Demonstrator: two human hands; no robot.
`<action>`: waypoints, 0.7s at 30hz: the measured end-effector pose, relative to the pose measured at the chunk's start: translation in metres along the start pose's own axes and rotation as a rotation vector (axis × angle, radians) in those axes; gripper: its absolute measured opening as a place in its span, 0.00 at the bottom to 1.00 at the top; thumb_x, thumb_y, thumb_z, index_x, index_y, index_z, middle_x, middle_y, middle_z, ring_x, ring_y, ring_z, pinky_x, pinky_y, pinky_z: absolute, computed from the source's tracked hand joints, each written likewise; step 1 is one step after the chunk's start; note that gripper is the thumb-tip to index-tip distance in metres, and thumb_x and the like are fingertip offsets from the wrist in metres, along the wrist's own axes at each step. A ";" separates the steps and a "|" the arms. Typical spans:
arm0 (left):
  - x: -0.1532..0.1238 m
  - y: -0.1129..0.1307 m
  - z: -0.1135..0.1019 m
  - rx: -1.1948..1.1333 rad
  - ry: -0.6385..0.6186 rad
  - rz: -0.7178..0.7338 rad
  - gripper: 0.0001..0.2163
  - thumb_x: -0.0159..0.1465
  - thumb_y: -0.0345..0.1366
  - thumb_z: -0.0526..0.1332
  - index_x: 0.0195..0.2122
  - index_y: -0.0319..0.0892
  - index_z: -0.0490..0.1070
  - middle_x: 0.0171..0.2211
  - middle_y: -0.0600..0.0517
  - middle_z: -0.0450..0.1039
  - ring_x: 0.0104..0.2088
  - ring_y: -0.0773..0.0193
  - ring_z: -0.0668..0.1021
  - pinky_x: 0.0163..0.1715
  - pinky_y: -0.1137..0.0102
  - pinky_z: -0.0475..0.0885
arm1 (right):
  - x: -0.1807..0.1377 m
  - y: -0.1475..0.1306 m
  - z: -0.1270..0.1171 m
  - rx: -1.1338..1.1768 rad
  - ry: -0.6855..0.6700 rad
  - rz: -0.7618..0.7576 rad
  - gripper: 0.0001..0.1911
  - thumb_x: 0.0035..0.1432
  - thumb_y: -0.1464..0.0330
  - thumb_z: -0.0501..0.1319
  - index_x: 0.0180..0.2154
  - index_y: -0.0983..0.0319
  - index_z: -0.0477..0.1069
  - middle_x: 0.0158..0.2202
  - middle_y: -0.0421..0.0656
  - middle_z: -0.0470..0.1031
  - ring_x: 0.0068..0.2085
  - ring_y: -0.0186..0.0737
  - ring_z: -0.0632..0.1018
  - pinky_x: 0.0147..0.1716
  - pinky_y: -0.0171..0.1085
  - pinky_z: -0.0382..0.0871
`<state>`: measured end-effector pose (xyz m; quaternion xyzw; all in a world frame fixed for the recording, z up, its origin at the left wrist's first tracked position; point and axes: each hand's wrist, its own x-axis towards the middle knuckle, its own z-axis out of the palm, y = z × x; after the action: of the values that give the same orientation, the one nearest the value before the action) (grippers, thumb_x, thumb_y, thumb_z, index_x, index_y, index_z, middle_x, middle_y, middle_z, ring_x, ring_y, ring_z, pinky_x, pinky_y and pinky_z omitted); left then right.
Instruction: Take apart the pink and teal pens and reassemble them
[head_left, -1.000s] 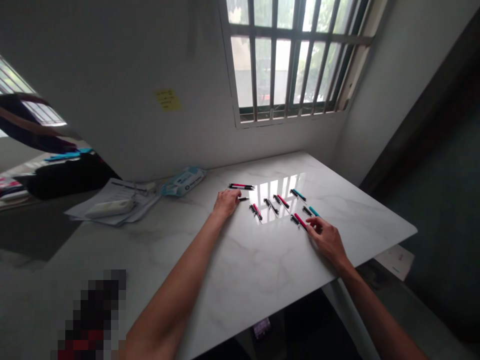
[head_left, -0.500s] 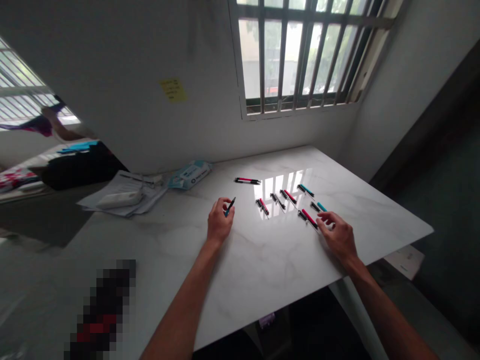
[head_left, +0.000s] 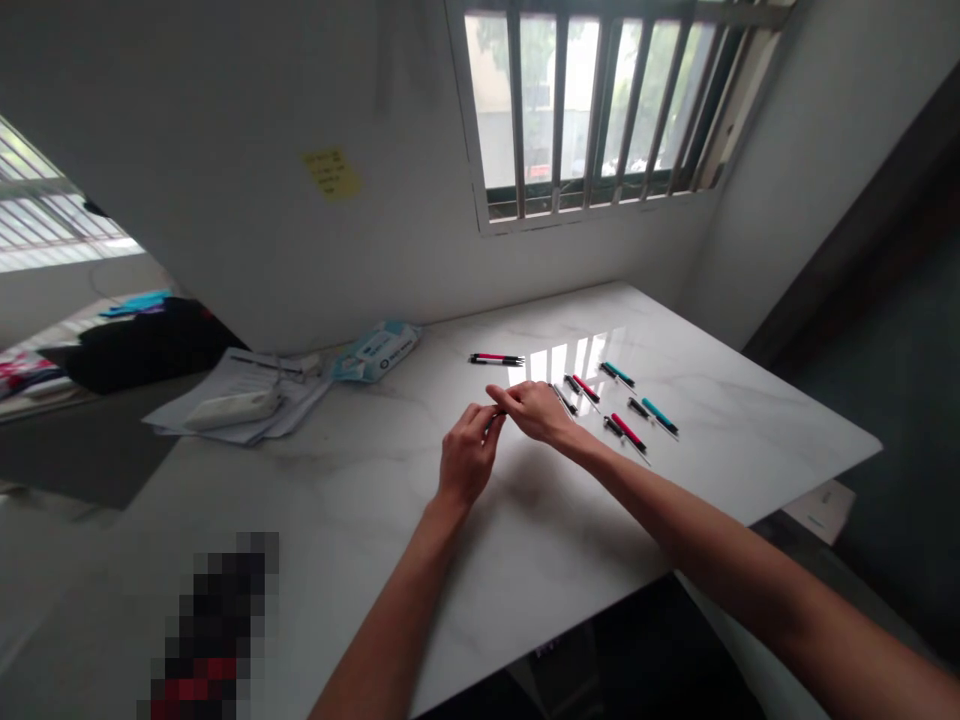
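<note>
My left hand [head_left: 466, 455] holds a blue and black pen [head_left: 492, 423] in a closed grip above the white marbled table [head_left: 600, 520]. Meeting it from the right is my right hand [head_left: 536, 408], its fingers pinched at the pen's upper end; the hands hide most of the pen. Beyond and right of them lie several pens in parts: a red barrel [head_left: 628, 432], a blue barrel [head_left: 660, 414], another blue barrel [head_left: 619, 373] and a red barrel [head_left: 586, 388], each beside a black piece and a thin refill. Whole pens [head_left: 496, 359] lie together farther back.
At the back left are a wet-wipes pack [head_left: 377, 350] and a pile of papers [head_left: 225, 385] with a white object on top. A yellow note [head_left: 332, 174] is stuck to the wall below and left of the barred window [head_left: 592, 110]. A pixelated dark patch covers the lower left.
My right hand has moved left from the pen parts to the pen in my left hand, and its fingers have closed there. My left hand has shifted slightly right.
</note>
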<state>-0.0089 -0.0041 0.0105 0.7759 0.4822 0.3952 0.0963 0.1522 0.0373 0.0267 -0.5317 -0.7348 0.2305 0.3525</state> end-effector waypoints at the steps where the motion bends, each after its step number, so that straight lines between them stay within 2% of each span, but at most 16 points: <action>1: 0.000 -0.001 -0.001 -0.012 0.004 -0.011 0.12 0.75 0.41 0.55 0.47 0.44 0.77 0.42 0.48 0.78 0.42 0.58 0.79 0.45 0.67 0.69 | 0.005 0.002 0.005 0.049 0.005 -0.028 0.38 0.70 0.41 0.49 0.19 0.61 0.66 0.18 0.39 0.62 0.23 0.34 0.65 0.27 0.37 0.51; 4: 0.000 -0.002 0.002 -0.104 -0.015 -0.071 0.12 0.75 0.43 0.56 0.48 0.45 0.77 0.41 0.48 0.80 0.41 0.59 0.80 0.44 0.68 0.69 | 0.005 0.012 0.015 0.222 0.072 -0.052 0.35 0.71 0.44 0.50 0.20 0.61 0.63 0.18 0.37 0.59 0.23 0.32 0.63 0.27 0.36 0.52; 7: -0.003 -0.002 0.011 -0.288 -0.057 -0.205 0.14 0.74 0.47 0.57 0.45 0.44 0.76 0.33 0.52 0.76 0.30 0.64 0.76 0.35 0.70 0.68 | -0.003 0.022 0.017 0.333 0.118 -0.023 0.32 0.68 0.44 0.56 0.20 0.60 0.61 0.19 0.35 0.59 0.23 0.32 0.62 0.26 0.35 0.53; 10: -0.004 -0.005 0.019 -0.522 -0.090 -0.358 0.17 0.72 0.52 0.58 0.41 0.43 0.75 0.27 0.56 0.68 0.23 0.69 0.68 0.26 0.73 0.65 | -0.003 0.027 0.016 0.482 0.081 -0.002 0.29 0.59 0.44 0.66 0.23 0.60 0.67 0.21 0.36 0.68 0.25 0.33 0.67 0.27 0.34 0.59; 13: -0.002 -0.008 0.021 -0.692 -0.097 -0.470 0.19 0.69 0.55 0.61 0.39 0.42 0.74 0.26 0.57 0.65 0.21 0.71 0.66 0.21 0.75 0.61 | 0.001 0.027 0.017 0.748 0.005 0.046 0.25 0.51 0.46 0.73 0.28 0.62 0.74 0.26 0.40 0.77 0.28 0.36 0.75 0.30 0.35 0.68; 16: 0.000 -0.007 0.018 -0.821 -0.090 -0.546 0.19 0.66 0.55 0.64 0.38 0.41 0.73 0.25 0.58 0.63 0.19 0.73 0.64 0.16 0.77 0.55 | 0.002 0.023 0.018 0.939 -0.020 0.087 0.21 0.47 0.52 0.77 0.33 0.62 0.79 0.30 0.42 0.80 0.31 0.38 0.78 0.36 0.38 0.73; 21: 0.004 -0.001 0.013 -1.043 -0.113 -0.646 0.20 0.63 0.55 0.68 0.39 0.40 0.73 0.23 0.59 0.62 0.16 0.77 0.60 0.14 0.80 0.48 | 0.003 0.020 0.013 1.101 -0.004 0.093 0.21 0.45 0.58 0.79 0.40 0.59 0.82 0.38 0.43 0.84 0.40 0.42 0.83 0.44 0.41 0.77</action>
<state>0.0007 0.0023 0.0030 0.4610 0.4302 0.4881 0.6035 0.1538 0.0469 0.0048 -0.3001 -0.4823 0.5971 0.5664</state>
